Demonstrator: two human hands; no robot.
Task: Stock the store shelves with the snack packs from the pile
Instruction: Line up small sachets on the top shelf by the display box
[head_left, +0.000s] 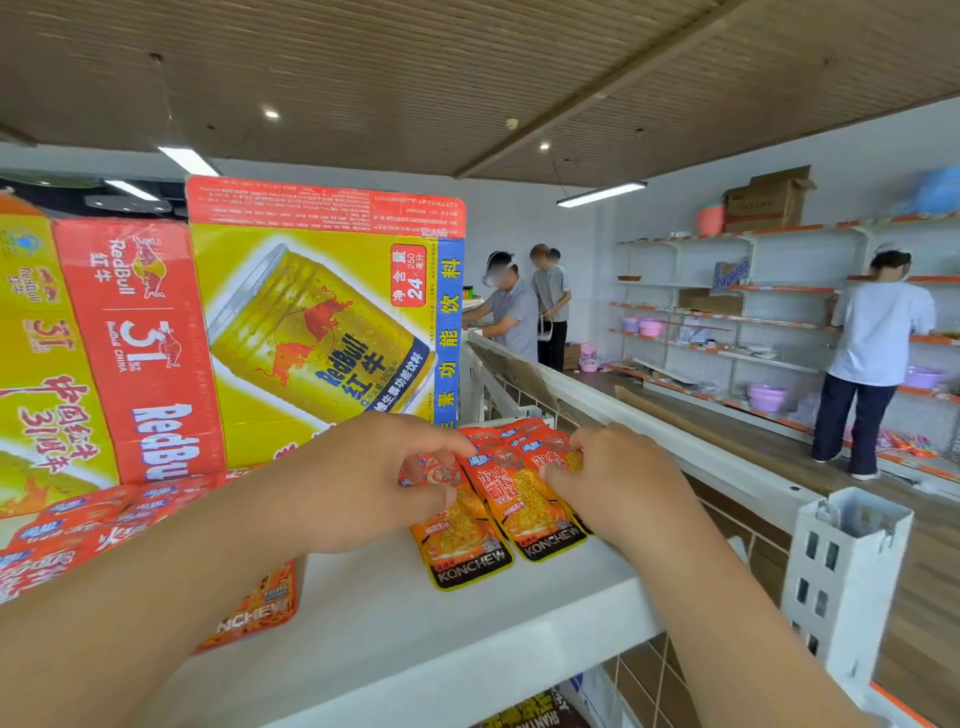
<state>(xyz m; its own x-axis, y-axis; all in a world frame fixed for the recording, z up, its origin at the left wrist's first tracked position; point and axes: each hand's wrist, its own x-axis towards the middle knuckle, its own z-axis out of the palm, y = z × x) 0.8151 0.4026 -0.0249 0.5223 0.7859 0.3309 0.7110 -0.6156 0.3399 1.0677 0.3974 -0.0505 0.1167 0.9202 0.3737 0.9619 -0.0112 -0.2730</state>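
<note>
Orange KONCHEW snack packs (524, 504) lie fanned on the white top shelf (395, 618) at its right end. My left hand (363, 483) presses on the left packs, thumb and fingers pinching their upper edges. My right hand (618, 478) grips the right side of the same stack. More of these packs (78, 525) are piled at the left, one hanging over the shelf front (254, 608). How many packs each hand holds is hidden under the fingers.
A yellow-and-red RedBull carton (322, 322) stands right behind the packs, another (93, 353) to its left. A white shelf upright (841, 582) rises at the right. Across the aisle, three people stand at orange-trimmed shelves (753, 312) holding plastic tubs.
</note>
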